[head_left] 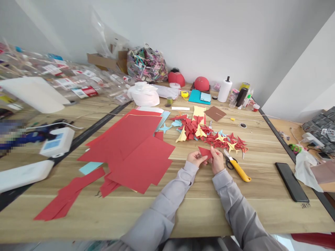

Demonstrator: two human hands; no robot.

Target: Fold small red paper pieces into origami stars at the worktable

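A small folded piece of red paper [205,152] is pinched between both my hands above the table. My left hand [196,158] grips its left side, and my right hand [217,160] has the right corner between thumb and fingers. Just beyond lies a heap of folded red paper shapes [191,127], with yellow and light blue ones mixed in. To the right of my right hand rests a yellow-handled utility knife [240,170], with the black handles of scissors [231,163] beside it. Large red paper sheets [142,162] overlap to the left of my hands.
Red paper strips [69,195] lie at the front left, a black phone [291,181] at the right. Along the back stand a white bottle [225,90], red domed pincushions [201,83] and a bulging bag of colourful bits [147,64]. Clear plastic bottles [86,78] crowd the far left.
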